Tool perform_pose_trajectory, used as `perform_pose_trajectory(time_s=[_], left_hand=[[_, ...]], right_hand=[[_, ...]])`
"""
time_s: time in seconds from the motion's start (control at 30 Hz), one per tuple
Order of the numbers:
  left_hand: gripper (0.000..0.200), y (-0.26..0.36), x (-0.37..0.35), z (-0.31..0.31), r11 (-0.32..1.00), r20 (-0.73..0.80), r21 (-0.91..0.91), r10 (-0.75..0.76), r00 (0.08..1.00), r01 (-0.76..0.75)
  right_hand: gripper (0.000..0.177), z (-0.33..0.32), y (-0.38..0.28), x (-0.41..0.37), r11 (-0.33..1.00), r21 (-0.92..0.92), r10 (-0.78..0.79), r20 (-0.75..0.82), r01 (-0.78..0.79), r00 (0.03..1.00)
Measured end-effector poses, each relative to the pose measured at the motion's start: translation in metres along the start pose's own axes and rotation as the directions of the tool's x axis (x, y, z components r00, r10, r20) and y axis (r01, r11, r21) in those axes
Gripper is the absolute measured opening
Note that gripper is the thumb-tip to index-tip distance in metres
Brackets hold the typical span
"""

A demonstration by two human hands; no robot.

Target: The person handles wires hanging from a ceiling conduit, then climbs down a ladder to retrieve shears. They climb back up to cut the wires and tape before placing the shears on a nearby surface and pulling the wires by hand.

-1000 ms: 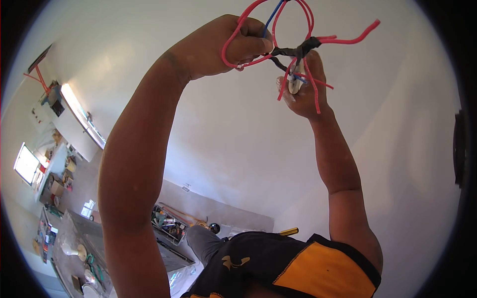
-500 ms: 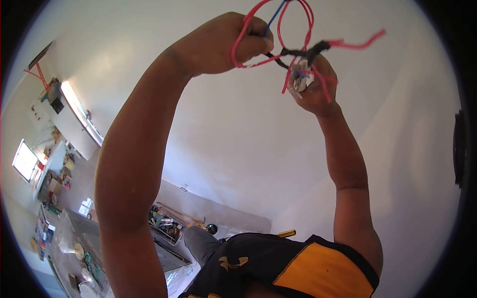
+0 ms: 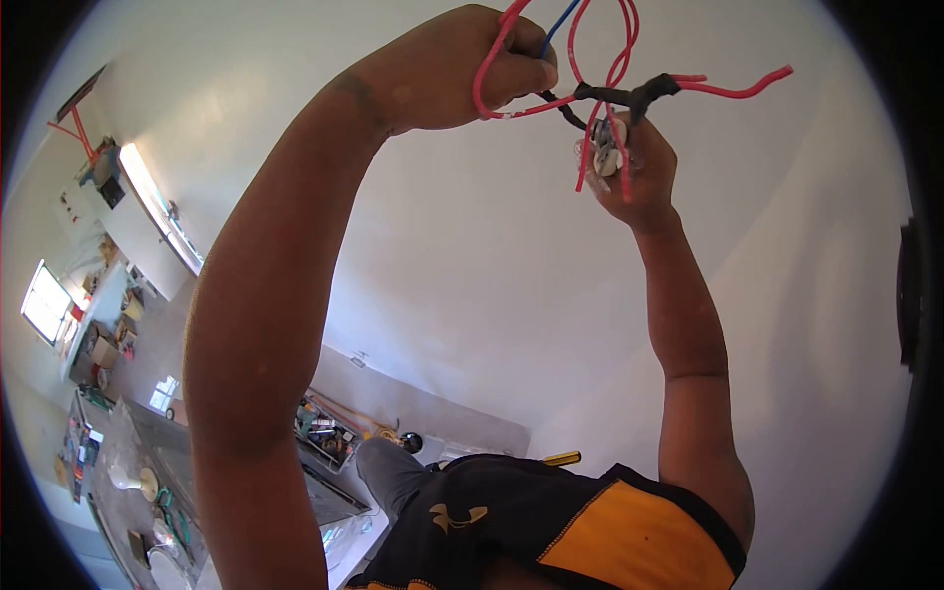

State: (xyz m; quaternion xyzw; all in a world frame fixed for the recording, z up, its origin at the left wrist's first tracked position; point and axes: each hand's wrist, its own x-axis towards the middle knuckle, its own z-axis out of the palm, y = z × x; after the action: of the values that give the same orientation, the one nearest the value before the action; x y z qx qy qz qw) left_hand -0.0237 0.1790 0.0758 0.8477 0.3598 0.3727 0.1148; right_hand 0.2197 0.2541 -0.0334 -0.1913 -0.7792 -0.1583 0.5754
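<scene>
Above me, my left hand [image 3: 492,74] is closed, thumb and fingers pinched on a blue wire [image 3: 560,27]. A black-taped wire [image 3: 570,115] runs from just below that thumb toward my right hand [image 3: 644,172]. My right hand is wrapped around a small whitish fitting [image 3: 608,157], its exact kind unclear, with clear plastic at its side. Red wires [image 3: 737,92] loop above both hands, and two ends hang down in front of the fitting. Black tape [image 3: 649,94] binds some of the red wires close above my right hand.
A plain white surface [image 3: 511,226] spreads behind the hands. Low on the left, a light bulb on a round base [image 3: 133,481] and green-handled scissors [image 3: 169,506] lie on a grey table. A tray of tools [image 3: 324,433] is on the floor.
Both hands have shifted slightly right, the left also a little upward, with the wires moving along. The red ends in front of the fitting now hang straighter.
</scene>
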Motion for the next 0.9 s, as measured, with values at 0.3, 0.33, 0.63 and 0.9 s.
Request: perform_pose_trajectory(time_s=[0.3,0.33,0.63,0.9], left_hand=[[0.025,-0.004,-0.003,0.003,0.995,-0.004,-0.096,-0.026,1.0,0.026],[0.026,-0.002,-0.003,0.005,0.996,0.003,-0.082,-0.038,0.999,0.038],[0.022,-0.004,0.01,-0.014,0.991,0.235,-0.034,-0.116,0.965,0.127],[0.026,-0.003,-0.007,0.002,0.993,-0.065,-0.079,-0.089,0.994,0.084]], right_hand=[[0.047,0.005,-0.006,-0.012,0.975,0.076,0.198,0.127,-0.208,0.972],[0.047,0.005,-0.007,-0.012,0.974,0.073,0.204,0.128,-0.214,0.971],[0.05,-0.009,0.006,0.01,0.936,-0.206,-0.289,0.016,0.286,0.957],[0.046,-0.015,-0.014,0.012,0.976,-0.154,-0.131,0.154,0.155,0.979]])
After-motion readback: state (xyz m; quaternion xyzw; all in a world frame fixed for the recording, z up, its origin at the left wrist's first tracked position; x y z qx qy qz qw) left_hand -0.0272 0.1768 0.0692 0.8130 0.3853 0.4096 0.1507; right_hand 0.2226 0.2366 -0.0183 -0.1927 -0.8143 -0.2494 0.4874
